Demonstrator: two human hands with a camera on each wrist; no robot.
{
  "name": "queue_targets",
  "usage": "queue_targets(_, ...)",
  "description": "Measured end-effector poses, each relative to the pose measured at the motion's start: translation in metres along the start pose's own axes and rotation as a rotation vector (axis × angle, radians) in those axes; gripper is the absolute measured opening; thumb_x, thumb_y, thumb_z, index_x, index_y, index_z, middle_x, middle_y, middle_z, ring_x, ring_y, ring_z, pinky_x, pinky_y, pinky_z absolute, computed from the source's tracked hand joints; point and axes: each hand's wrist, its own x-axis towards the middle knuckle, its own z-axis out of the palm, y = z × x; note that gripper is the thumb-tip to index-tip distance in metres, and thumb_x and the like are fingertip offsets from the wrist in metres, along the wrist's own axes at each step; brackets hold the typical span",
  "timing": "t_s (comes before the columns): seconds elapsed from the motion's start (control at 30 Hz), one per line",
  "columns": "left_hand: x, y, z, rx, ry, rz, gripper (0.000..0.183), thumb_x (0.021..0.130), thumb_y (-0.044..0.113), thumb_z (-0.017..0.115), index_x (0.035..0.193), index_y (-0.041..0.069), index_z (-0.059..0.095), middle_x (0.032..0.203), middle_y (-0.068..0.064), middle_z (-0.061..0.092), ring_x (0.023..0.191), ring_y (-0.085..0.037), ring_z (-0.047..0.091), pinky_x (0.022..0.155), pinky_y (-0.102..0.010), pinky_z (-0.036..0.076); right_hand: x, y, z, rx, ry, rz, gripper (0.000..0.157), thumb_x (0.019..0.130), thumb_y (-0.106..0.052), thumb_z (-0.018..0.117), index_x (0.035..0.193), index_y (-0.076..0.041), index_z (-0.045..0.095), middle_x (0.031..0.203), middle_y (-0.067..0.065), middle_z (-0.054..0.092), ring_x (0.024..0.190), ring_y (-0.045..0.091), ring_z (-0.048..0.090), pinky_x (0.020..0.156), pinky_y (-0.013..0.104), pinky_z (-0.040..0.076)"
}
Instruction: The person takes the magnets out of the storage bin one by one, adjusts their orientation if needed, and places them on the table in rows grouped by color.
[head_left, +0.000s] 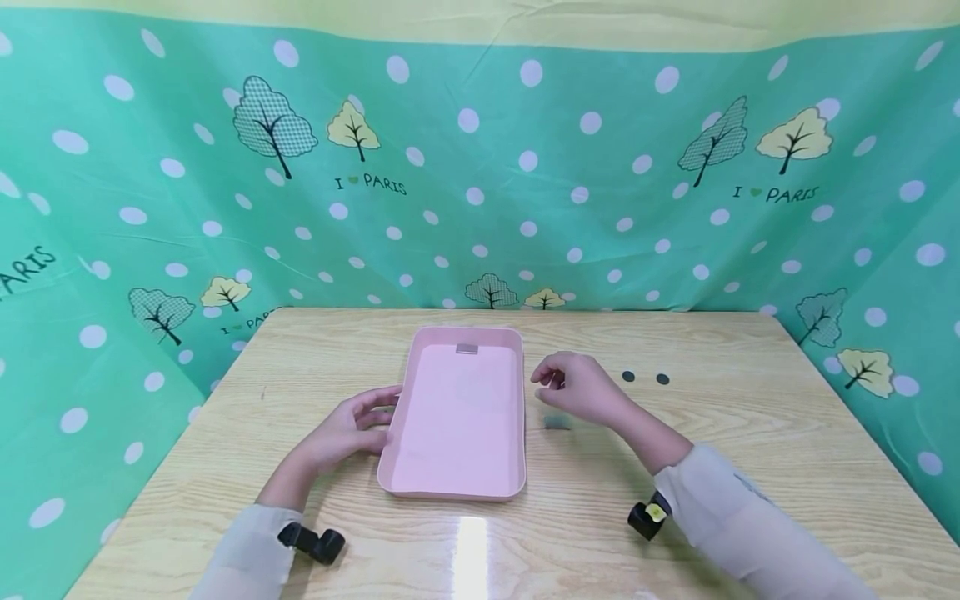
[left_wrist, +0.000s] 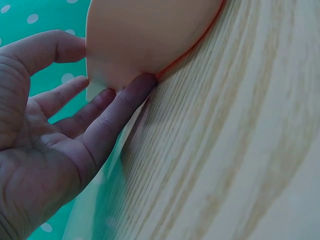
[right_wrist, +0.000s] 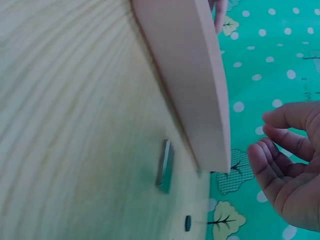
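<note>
A pink rectangular tray lies on the wooden table, and a small flat grey piece rests inside at its far end. My left hand is at the tray's left side, fingers spread and fingertips against the outer wall. To the right of the tray, my right hand hovers with loosely bent fingers and nothing between them. Below it on the table lies a small shiny rectangular piece, which the right wrist view shows as a thin block beside the tray wall.
Two small dark discs lie on the table right of my right hand. A green dotted curtain hangs behind the table and at both sides. Each sleeve has a black wrist camera mount.
</note>
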Motion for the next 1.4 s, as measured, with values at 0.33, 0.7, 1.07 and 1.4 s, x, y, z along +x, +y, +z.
queue_targets(0.33, 0.0, 0.0, 0.0, -0.001, 0.006, -0.009, 0.068, 0.077, 0.001, 0.064, 0.136, 0.009, 0.032, 0.135, -0.016, 0.033, 0.117, -0.037, 0.038, 0.079, -0.039, 0.049, 0.019, -0.028, -0.003, 0.036, -0.051, -0.012, 0.023, 0.072, -0.015, 0.071, 0.093, -0.012, 0.062, 0.087, 0.001, 0.06, 0.074, 0.011, 0.056, 0.063, 0.023, 0.049)
queue_targets(0.7, 0.001, -0.001, 0.0, -0.009, 0.005, -0.001, 0.068, 0.077, 0.001, 0.064, 0.136, 0.01, 0.032, 0.135, -0.015, 0.033, 0.117, -0.037, 0.038, 0.079, -0.04, 0.049, 0.049, -0.042, 0.009, 0.154, -0.027, 0.009, 0.024, 0.072, -0.017, 0.072, 0.094, -0.014, 0.062, 0.087, -0.003, 0.059, 0.076, 0.013, 0.057, 0.062, 0.023, 0.05)
queue_targets(1.07, 0.0, 0.0, 0.001, -0.026, 0.008, 0.004, 0.068, 0.077, 0.0, 0.063, 0.136, 0.01, 0.032, 0.135, -0.016, 0.033, 0.117, -0.037, 0.038, 0.079, -0.04, 0.049, 0.075, -0.046, 0.033, 0.203, 0.03, 0.082, 0.023, 0.073, -0.015, 0.071, 0.095, -0.011, 0.063, 0.09, 0.004, 0.061, 0.078, 0.015, 0.056, 0.064, 0.023, 0.049)
queue_targets(1.4, 0.0, 0.001, 0.001, -0.019, 0.008, -0.008, 0.068, 0.077, 0.0, 0.064, 0.136, 0.011, 0.032, 0.135, -0.014, 0.034, 0.117, -0.037, 0.038, 0.079, -0.04, 0.049, 0.099, -0.035, 0.054, 0.249, 0.055, 0.15, 0.023, 0.075, -0.015, 0.069, 0.096, -0.009, 0.063, 0.093, 0.006, 0.06, 0.081, 0.014, 0.055, 0.067, 0.023, 0.049)
